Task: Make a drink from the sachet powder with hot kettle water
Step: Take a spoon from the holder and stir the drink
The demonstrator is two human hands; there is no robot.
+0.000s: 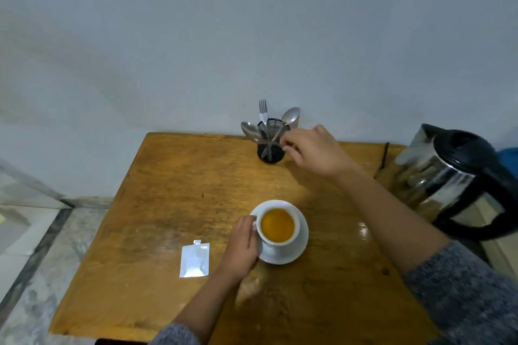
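A white cup (294, 237) full of orange-yellow liquid stands on a white saucer (301, 245) near the middle of the wooden table (168, 190). My left hand (243, 246) grips the cup at its handle side. My right hand (311, 150) reaches to the black mesh cutlery holder (269, 148) at the table's far edge, fingers pinched at the handle of a spoon (290, 117) standing in it. A torn silver sachet (194, 259) lies flat to the left of the cup. The steel and black kettle (454, 179) stands at the right edge.
The holder also has a fork (263, 110) and another spoon (249, 129). A grey wall rises right behind the table. A black cord (382, 158) runs along the table's far right. A tiled floor (42, 246) lies left of the table.
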